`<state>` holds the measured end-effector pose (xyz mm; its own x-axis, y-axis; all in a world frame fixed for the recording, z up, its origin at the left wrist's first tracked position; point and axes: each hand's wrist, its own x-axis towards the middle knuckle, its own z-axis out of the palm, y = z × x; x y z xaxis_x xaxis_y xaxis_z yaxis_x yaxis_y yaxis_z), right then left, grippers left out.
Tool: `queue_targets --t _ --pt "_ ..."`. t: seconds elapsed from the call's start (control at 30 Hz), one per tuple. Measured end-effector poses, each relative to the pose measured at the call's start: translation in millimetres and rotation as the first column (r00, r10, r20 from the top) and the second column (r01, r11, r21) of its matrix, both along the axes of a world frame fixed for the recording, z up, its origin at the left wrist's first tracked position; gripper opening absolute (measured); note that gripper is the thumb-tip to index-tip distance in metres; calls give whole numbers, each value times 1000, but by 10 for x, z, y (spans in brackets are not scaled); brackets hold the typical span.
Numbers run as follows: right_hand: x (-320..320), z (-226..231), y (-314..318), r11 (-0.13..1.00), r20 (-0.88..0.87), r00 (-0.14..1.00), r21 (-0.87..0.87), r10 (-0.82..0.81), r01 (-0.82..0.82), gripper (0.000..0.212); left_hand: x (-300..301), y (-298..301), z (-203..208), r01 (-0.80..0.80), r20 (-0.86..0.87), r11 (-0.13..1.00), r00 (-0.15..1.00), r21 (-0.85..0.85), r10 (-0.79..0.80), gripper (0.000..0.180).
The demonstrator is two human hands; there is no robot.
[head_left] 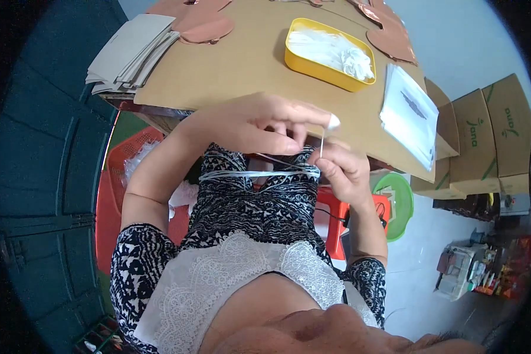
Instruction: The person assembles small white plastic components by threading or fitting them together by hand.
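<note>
Nearby, 2 paper stacks (412,112) are flanking a yellow box (318,73) of white strips (317,46); right hand (344,169) pinching cord (321,146), left hand (259,125) gaping.

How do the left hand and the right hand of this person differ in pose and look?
The left hand stretches out its index finger, while the right hand bends its fingers in, thumb and index finger close together at the white cord.
The left hand has a white cover on its index fingertip; the right hand shows none.
Both hands are near the table, with the cord running between them.
</note>
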<state>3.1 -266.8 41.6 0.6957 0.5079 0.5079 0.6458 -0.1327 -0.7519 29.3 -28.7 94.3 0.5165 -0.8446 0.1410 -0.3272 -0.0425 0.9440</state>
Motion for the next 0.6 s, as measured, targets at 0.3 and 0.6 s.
queue_targets --t 0.3,0.6 --pt "-21 74 26 998 -1 998 -2 -56 56 16 21 -1 -98 -141 -56 984 989 -111 136 25" --pt "-72 -106 159 941 -354 925 246 -135 232 19 -20 -167 -250 -52 -176 978 984 -202 16 37"
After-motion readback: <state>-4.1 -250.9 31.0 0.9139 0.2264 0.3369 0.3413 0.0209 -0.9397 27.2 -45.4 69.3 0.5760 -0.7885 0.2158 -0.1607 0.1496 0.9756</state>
